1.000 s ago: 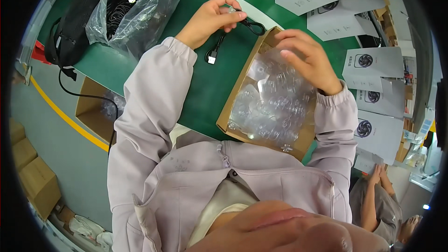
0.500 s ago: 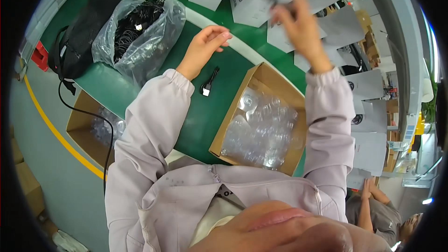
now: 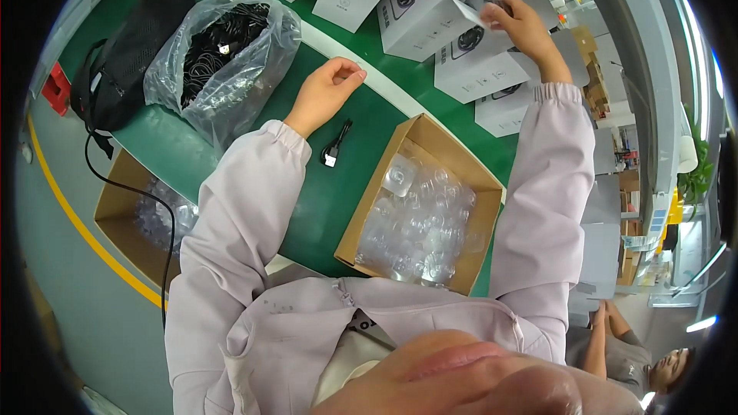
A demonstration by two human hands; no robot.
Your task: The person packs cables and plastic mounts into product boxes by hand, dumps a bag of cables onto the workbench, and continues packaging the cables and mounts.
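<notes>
My right hand (image 3: 525, 24) reaches out to the far right, over the open top of a white printed carton (image 3: 430, 24). Its fingers are closed at the tips around something small, partly see-through and blurred; the carton's dark contents behind make its kind unclear. Above the green table, my left hand (image 3: 323, 94) hangs with fingers curled and the thumb against them, and nothing shows in it. Just below that hand lies a short black USB cable (image 3: 334, 146), coiled, with its plug toward me. Near my right forearm, a cardboard box (image 3: 355, 219) holds several clear plastic pieces (image 3: 419, 219).
At the far left, a clear bag (image 3: 261, 69) of black cables stands beside a black fabric bag (image 3: 138, 46). Another cardboard box (image 3: 119, 188) of clear plastic parts sits lower left. More white cartons (image 3: 480, 69) line the back. A person (image 3: 626, 346) is at the lower right.
My right hand has moved to the right and slowed, now over an open carton. The left hand stays curled in nearly the same place. The whole view has shifted slightly.
</notes>
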